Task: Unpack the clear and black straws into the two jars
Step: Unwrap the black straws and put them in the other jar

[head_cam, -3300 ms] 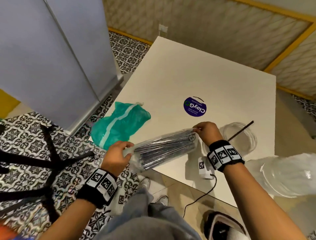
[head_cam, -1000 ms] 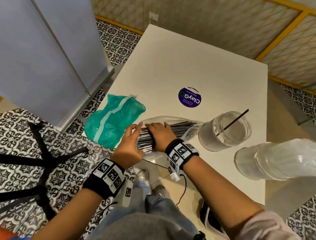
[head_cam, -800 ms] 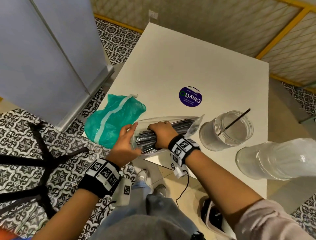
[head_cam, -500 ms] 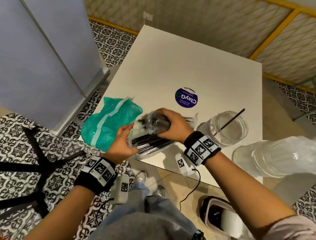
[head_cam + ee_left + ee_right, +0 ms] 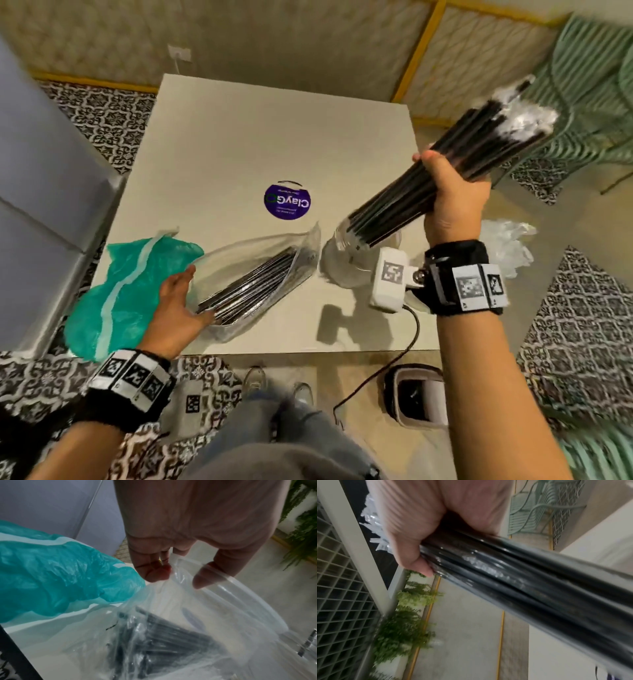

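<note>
Gripping a thick bundle of black straws (image 5: pixel 442 178), the right hand (image 5: pixel 452 198) has fingers curled tight round its middle; bundle tilted, lower ends dipping into the mouth of a clear jar (image 5: pixel 346 263) near the worktop's (image 5: pixel 239 137) near right corner, upper ends raised past the right edge. Left hand (image 5: pixel 174 308) at the near left corner, thumb and fingers pinching the open mouth of a clear bag (image 5: pixel 260 274). The bag lies flat along the near edge, more black straws inside, its far end just beside the jar. Teal bag (image 5: pixel 130 287) lies left of it, hanging over the left edge. Purple sticker (image 5: pixel 287 202) sits mid-worktop, beyond the bag. Second jar not clearly visible.
</note>
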Tool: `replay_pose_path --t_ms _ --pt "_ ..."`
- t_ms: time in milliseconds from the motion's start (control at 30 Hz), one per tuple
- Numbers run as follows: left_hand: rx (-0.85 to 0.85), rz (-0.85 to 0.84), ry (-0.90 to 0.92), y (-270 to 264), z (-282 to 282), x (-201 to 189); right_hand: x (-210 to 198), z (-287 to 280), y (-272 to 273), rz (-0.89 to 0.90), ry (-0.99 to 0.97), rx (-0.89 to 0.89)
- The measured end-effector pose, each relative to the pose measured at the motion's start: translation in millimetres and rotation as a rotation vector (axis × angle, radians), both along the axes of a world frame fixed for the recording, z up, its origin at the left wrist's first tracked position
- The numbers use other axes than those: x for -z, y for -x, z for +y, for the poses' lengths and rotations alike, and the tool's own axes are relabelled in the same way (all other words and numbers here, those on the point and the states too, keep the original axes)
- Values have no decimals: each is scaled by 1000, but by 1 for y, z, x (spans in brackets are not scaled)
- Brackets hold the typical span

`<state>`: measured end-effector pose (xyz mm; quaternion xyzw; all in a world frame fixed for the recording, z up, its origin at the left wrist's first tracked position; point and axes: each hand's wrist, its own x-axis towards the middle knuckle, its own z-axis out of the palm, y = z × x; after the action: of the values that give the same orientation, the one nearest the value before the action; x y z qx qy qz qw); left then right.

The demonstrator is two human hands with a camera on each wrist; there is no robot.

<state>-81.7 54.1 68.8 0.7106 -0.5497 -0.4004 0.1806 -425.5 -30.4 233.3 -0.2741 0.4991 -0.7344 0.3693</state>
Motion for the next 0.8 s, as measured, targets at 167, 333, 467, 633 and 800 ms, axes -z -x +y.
replay_pose_path --t_ms 167,333,467,633,800 --pt "-26 -6 2 2 4 -1 34 -7 10 69 -181 84" --pt "-37 6 -15 7 7 -9 100 -8 -8 736 -504 -155" --pt "-18 4 -15 10 9 -12 105 5 -1 1322 -792 -245" --pt "10 7 11 9 13 -11 44 21 1 1307 -984 -411" --pt "39 29 33 12 17 -14 32 38 -81 1308 -229 -391"
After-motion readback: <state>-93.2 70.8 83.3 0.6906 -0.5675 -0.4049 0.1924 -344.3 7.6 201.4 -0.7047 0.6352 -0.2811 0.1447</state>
